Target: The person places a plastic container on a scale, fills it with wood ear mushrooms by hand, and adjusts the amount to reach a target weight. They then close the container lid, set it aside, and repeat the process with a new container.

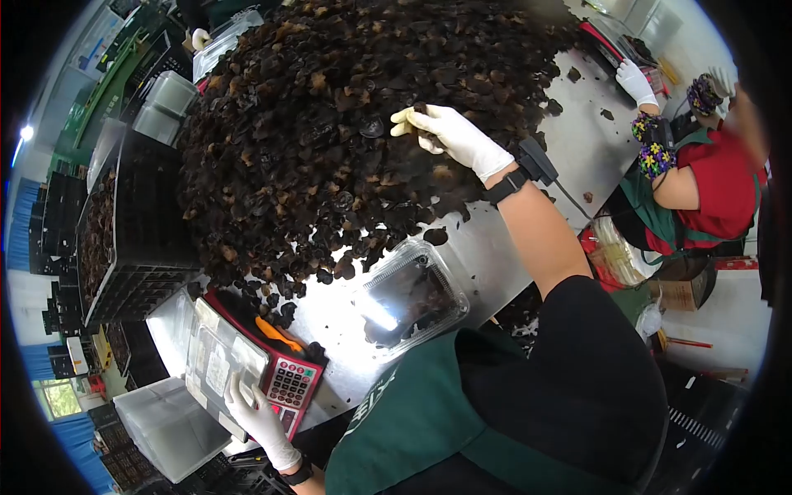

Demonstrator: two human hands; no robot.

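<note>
Pile fills upper centre, beneath and left of my right hand, the nearer of my 2. Right fingers half curled, dark bits among them; cannot tell if gripped. Left hand, lower left: loosely parted, nothing visibly held, at scale.

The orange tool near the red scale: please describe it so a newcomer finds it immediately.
Find the heap of dark pieces on the metal table. Lower in view, near the left hand, sits a red scale. At its heap-facing edge lies the slim orange tool, its bright colour standing out from red, black and silver neighbours.
</note>
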